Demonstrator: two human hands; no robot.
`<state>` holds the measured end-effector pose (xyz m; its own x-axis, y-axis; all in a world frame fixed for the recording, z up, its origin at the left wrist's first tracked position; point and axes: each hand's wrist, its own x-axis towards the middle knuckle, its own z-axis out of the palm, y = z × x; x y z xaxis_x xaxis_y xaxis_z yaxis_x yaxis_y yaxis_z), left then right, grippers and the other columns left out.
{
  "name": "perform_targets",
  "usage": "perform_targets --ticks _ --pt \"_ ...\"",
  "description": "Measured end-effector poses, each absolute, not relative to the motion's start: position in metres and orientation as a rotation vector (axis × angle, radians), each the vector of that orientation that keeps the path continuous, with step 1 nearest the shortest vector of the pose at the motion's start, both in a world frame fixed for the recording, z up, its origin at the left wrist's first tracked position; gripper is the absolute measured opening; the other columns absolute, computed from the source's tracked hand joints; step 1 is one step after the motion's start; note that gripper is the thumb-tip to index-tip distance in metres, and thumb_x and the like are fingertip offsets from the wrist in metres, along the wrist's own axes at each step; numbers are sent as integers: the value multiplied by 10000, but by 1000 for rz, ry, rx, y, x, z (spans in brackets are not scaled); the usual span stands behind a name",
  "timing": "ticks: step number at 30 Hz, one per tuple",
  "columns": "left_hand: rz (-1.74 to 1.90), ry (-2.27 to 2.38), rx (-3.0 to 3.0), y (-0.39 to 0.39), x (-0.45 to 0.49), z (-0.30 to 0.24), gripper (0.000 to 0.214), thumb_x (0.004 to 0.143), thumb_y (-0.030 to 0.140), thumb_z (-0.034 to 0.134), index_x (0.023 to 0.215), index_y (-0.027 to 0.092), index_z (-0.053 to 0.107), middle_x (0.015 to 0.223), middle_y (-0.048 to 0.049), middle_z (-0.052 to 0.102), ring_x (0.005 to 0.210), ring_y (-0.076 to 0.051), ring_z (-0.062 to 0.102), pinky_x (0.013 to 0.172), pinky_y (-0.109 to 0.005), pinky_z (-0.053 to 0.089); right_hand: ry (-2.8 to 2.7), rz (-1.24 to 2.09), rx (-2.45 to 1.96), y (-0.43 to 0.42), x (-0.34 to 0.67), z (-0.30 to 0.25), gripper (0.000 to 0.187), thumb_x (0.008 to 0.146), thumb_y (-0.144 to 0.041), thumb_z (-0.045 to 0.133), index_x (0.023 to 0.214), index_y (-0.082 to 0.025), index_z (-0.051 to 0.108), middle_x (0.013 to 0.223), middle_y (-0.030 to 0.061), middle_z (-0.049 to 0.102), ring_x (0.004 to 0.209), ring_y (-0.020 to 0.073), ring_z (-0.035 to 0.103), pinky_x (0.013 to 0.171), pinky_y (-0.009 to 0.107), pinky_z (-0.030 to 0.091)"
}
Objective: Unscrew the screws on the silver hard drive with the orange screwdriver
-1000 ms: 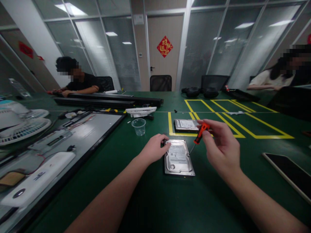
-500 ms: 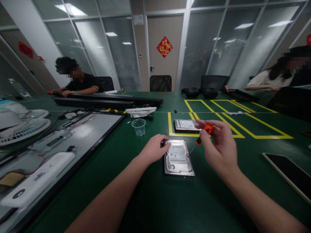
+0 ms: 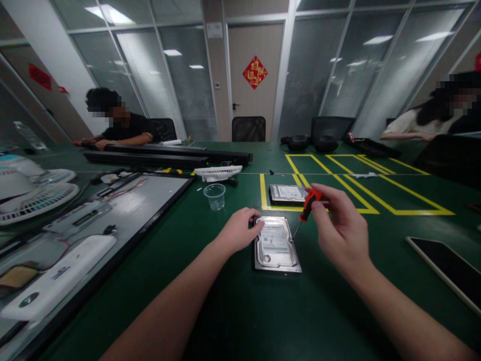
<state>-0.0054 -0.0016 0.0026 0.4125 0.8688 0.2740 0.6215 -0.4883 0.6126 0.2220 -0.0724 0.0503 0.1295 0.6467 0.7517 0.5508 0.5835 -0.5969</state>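
Observation:
A silver hard drive [image 3: 276, 244] lies flat on the green table [image 3: 240, 301] in front of me. My left hand [image 3: 238, 230] rests curled against its far left corner, holding it steady. My right hand [image 3: 340, 228] is closed on a small screwdriver with an orange and black handle [image 3: 307, 204]. Its thin shaft slants down to the drive's right edge. A second hard drive [image 3: 288, 193] lies just beyond, on the yellow tape outline [image 3: 263, 193].
A clear plastic cup [image 3: 214, 196] and a white fan grille [image 3: 218, 173] sit beyond my left hand. An opened flat screen panel [image 3: 93, 220] fills the left side, with white fan parts [image 3: 33, 193] further left. A dark tablet [image 3: 447, 271] lies at right. Two people sit at the far edge.
The screwdriver handle tipped flatter in my right fingers half a second ago and now stands steeper again, turning in place. My left hand and the drive have not moved.

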Motion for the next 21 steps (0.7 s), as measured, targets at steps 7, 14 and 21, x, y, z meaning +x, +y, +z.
perform_targets --ticks 7,14,21 --pt "813 1268 2251 -1 -6 0 264 974 379 623 1122 193 737 1091 -81 715 980 -229 659 880 -370 532 -1502 103 -1055 -69 223 48 375 901 -255 742 1253 -305 624 1202 63 729 1072 258 721 961 497 580" --pt "806 1275 2243 -1 -6 1 269 972 376 625 1126 187 740 1101 -87 716 987 -232 663 882 -373 533 -1468 250 -997 -71 220 48 327 973 -249 634 1285 -301 547 1265 83 714 1120 258 714 926 484 592" --pt "811 1267 2239 -2 -6 2 266 974 373 624 1128 188 737 1097 -83 715 984 -228 664 879 -370 530 -1501 73 -1046 -70 224 48 349 913 -274 727 1241 -284 611 1151 61 668 1012 234 691 882 446 587"
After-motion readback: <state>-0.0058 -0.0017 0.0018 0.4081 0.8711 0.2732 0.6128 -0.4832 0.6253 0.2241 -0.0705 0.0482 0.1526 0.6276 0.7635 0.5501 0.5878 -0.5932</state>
